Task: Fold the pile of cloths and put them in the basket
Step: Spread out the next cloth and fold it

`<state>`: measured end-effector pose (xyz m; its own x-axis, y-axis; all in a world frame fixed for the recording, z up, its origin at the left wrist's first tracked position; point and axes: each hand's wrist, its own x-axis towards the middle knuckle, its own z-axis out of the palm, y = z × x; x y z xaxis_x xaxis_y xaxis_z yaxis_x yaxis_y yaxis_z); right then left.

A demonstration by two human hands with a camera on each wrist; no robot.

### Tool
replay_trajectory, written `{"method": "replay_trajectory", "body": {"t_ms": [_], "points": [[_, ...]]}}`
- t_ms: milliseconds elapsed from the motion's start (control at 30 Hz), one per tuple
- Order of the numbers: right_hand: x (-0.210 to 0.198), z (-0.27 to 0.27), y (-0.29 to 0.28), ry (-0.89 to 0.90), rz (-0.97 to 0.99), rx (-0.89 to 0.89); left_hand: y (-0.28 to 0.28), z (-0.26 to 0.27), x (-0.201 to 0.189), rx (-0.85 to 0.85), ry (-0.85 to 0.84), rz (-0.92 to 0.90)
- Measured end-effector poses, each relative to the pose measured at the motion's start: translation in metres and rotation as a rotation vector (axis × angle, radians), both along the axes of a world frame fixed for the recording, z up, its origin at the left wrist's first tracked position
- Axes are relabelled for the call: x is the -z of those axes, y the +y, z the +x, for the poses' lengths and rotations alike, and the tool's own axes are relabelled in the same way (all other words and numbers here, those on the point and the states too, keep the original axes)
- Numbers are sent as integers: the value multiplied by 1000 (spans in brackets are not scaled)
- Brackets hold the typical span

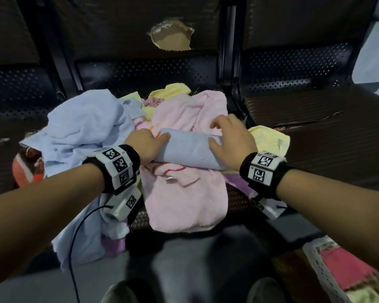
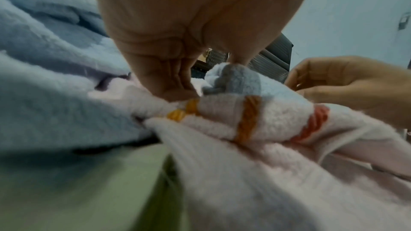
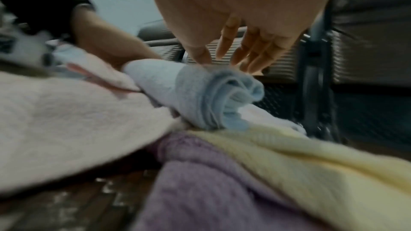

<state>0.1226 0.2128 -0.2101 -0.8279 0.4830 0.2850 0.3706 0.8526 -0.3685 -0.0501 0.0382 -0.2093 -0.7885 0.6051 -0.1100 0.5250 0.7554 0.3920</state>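
Observation:
A light-blue cloth rolled into a tube (image 1: 186,149) lies across a pink cloth (image 1: 184,197) on top of the pile. My left hand (image 1: 158,138) holds the roll's left end (image 2: 235,82), thumb on top and fingers (image 2: 173,80) curled down beside it into the pink cloth. My right hand (image 1: 217,132) is at the right end (image 3: 200,94). Its thumb touches the roll and its fingers (image 3: 251,53) are spread straight above and beyond it. A loose light-blue cloth (image 1: 81,127) is heaped at the left, a yellow one (image 1: 269,138) at the right, and a purple one (image 3: 200,182) underneath.
The pile sits on a dark perforated bench seat (image 1: 304,110) with a torn backrest (image 1: 173,38). A container with a white lace rim and pink contents (image 1: 341,272) stands at the lower right. An orange and white object (image 1: 24,169) lies at the left.

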Motion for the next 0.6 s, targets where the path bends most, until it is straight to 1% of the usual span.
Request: {"method": "replay_trajectory", "body": {"t_ms": [33,100,167,267,367,433,500,533,600], "points": [[-1,-1,-7,2,43,-66,1,-1,1,-21,-32,-28],[2,-1,-20,-90,38,-158,2,-1,0,-33,-131,-35],[7,0,-29,-179,29,-170,4,3,-4,-33,-211,22],[1,2,-32,-207,21,-169,11,15,-19,-64,-309,235],[-20,1,-28,-195,-50,-152,22,34,-42,-90,-458,482],[-38,3,-23,-129,-72,-127,32,49,-62,-63,-480,584],[-55,15,-16,-18,-80,-89,44,68,-86,1,-487,682],[-63,25,-11,56,-114,-50,52,78,-98,39,-524,744],[-75,54,2,252,-288,59,69,105,-119,126,-641,842]]}}
